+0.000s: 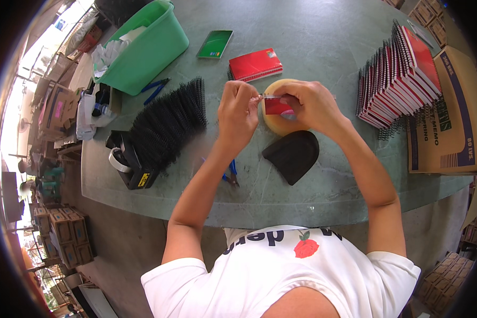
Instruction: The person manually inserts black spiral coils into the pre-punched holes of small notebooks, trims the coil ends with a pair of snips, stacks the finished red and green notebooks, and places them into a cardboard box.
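A small red-covered spiral notebook (273,106) is gripped in my right hand (310,100), between thumb and fingers. At its left edge my left hand (238,112) is closed in a pinch on the end of the binding coil (262,97). Both hands are over a round yellow pad (281,125), which the notebook partly hides. Nearer to me lies a black half-oval pad (294,156). Blue-handled pliers (231,176) rest beside my left forearm, which partly covers them. Just beyond my hands is a short stack of red notebooks (255,64).
Black binding coils (167,124) stand in a row at left beside a black tape dispenser (132,161). Behind them are blue-handled pliers (156,90) and a green bin (148,50). A green notebook (215,44) lies far off. Stacked red notebooks (400,79) and a cardboard box (450,116) are right.
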The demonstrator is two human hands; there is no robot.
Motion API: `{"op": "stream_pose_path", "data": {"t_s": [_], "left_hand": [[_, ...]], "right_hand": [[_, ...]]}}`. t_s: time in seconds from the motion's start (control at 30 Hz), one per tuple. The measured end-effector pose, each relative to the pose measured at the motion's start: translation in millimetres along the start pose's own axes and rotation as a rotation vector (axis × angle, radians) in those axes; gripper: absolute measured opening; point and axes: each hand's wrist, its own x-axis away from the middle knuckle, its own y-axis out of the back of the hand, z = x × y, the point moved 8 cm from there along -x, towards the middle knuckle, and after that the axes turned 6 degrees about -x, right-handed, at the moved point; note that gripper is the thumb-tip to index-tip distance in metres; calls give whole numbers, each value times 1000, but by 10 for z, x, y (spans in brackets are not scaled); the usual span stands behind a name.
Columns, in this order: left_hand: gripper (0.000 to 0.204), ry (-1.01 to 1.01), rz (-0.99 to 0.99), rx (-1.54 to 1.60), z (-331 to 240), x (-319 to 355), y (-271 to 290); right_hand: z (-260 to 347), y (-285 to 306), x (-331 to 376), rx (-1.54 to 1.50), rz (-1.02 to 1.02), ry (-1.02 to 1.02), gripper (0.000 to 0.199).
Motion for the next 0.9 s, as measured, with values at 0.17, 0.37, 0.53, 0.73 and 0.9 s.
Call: {"op": "stream_pose_path", "data": {"t_s": [0.17,0.37,0.53,0.73,0.9], "left_hand": [[19,195,474,28,254,-20,-85],[20,345,617,35,184,-44,-151],[19,21,274,33,-120,-170,-10],[21,-239,242,-393,-354,-4,-104],[34,-184,532,-211,-399,810,-686]], "right_hand": [[65,1,76,153,-72,133,13],[74,21,47,-50,-221,112,9],[60,2,3,-145,-133,93,14],[32,-31,-2,-80,-92,142,19],[24,97,-63,-28,-140,104,19]]}}
